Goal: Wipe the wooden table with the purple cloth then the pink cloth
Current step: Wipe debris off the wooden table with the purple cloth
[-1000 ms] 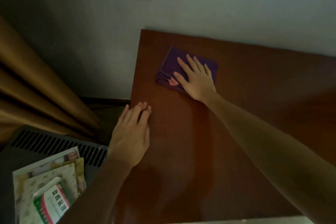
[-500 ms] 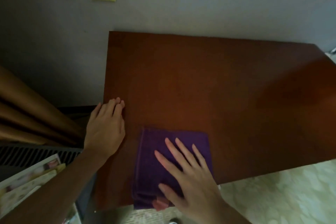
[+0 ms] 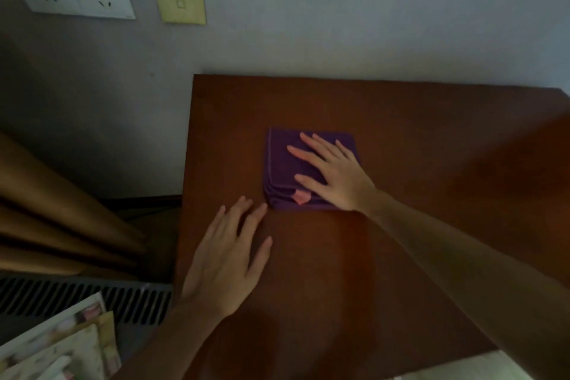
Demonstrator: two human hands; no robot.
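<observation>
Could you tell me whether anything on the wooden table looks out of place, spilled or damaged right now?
Nothing stands out. The purple cloth lies neatly folded and flat on the wooden table under the right hand; the left hand rests flat beside it. No spill or damage shows, though the light is dim.

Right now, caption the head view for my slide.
Right hand flat on folded purple cloth, left hand flat on wooden table.

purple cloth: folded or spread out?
Folded. The purple cloth is a compact square with stacked layer edges along its near side, under the flat right hand.
</observation>
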